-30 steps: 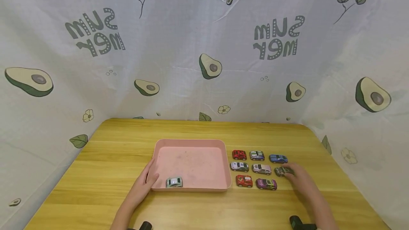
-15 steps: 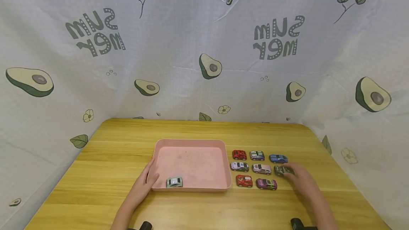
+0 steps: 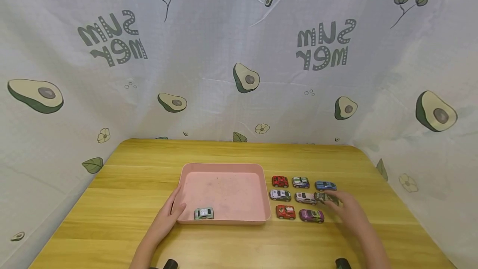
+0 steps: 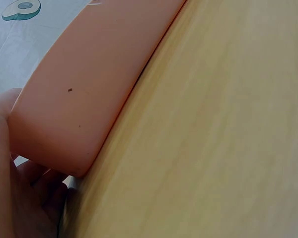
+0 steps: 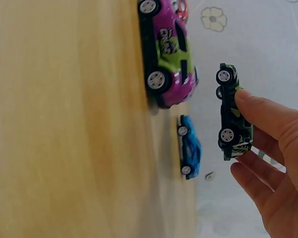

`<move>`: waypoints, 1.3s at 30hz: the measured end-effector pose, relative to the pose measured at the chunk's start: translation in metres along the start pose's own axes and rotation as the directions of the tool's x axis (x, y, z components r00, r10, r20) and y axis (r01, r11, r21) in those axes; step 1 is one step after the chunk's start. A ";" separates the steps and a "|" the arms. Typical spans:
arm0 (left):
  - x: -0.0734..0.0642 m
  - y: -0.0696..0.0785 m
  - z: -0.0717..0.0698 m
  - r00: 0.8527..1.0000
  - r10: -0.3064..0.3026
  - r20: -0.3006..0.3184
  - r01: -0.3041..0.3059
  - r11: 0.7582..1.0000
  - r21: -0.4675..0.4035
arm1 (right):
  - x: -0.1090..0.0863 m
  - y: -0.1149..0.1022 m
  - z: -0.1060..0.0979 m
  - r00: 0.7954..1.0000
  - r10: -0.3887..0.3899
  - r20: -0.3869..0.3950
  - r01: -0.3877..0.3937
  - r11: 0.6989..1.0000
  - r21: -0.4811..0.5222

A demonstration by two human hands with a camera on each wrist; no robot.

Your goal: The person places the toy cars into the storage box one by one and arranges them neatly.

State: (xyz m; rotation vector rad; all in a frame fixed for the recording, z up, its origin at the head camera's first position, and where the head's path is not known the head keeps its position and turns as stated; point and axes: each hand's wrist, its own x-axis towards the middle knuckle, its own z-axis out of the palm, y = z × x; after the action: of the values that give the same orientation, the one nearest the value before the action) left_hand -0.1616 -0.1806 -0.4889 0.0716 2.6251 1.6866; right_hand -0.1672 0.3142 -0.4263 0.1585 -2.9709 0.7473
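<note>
Pinching with the right hand [image 3: 349,208] a small dark green camouflage-patterned toy car [image 5: 232,115], raised off the yellow wood-grained surface [image 3: 239,244] at 3 o'clock from the rectangular pink plastic tray [image 3: 228,188]. Gripping the tray at 8 o'clock with the left hand [image 3: 167,214]. Inside, at 7 o'clock, a pale green toy car [image 3: 203,213]; beyond the pinched car, at 12, a glossy blue toy car [image 3: 325,185].

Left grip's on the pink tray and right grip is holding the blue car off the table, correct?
Not the blue car: the right grip holds the dark green car off the table, as the right wrist view shows. The left grip is on the pink tray.
</note>
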 end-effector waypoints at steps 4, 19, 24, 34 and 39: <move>0.000 0.000 0.000 1.000 0.000 -0.003 0.000 1.000 0.006 | -0.001 -0.009 0.000 0.999 -0.024 -0.034 0.024 1.000 -0.004; 0.000 -0.002 0.001 1.000 0.001 -0.006 -0.001 1.000 -0.002 | 0.002 -0.049 0.002 0.993 -0.100 -0.057 0.097 0.994 -0.053; -0.001 -0.002 0.000 1.000 0.001 -0.004 -0.001 1.000 -0.008 | 0.003 -0.066 0.002 0.994 -0.108 -0.031 0.107 0.993 -0.040; -0.001 0.000 0.000 1.000 0.006 -0.001 -0.006 1.000 -0.017 | 0.012 -0.089 0.015 0.986 -0.164 -0.041 0.164 0.986 -0.005; -0.001 0.001 0.000 1.000 0.000 0.003 0.000 1.000 -0.020 | 0.016 -0.099 0.023 0.983 -0.179 -0.050 0.180 0.984 0.011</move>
State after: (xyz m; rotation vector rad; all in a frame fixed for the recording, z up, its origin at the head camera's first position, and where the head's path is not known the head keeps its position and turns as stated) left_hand -0.1609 -0.1800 -0.4883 0.0733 2.6056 1.7109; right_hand -0.1729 0.2154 -0.3984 0.3977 -2.8562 0.7409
